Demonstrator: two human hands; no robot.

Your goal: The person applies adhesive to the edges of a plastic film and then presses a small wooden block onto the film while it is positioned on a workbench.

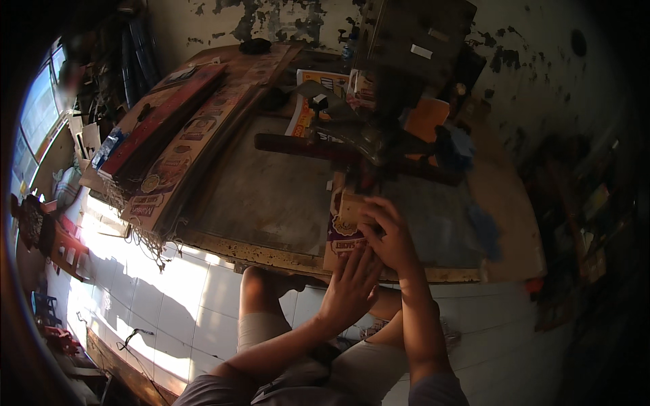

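A printed cardboard sheet (340, 223) lies flat on a large framed screen (271, 196), near its front edge. My right hand (386, 233) presses down on the sheet with fingers curled over its right side. My left hand (352, 284) rests flat at the sheet's lower edge, over the frame's front rail, fingers spread and touching the cardboard. A dark squeegee bar (305, 145) lies across the screen just beyond the sheet.
Stacks of long printed cardboard sheets (183, 149) lean along the left of the frame. A dark machine (413, 47) and an orange piece (426, 118) stand at the back. White floor tiles (169, 291) lie below, sunlit. My knees are under the frame's front edge.
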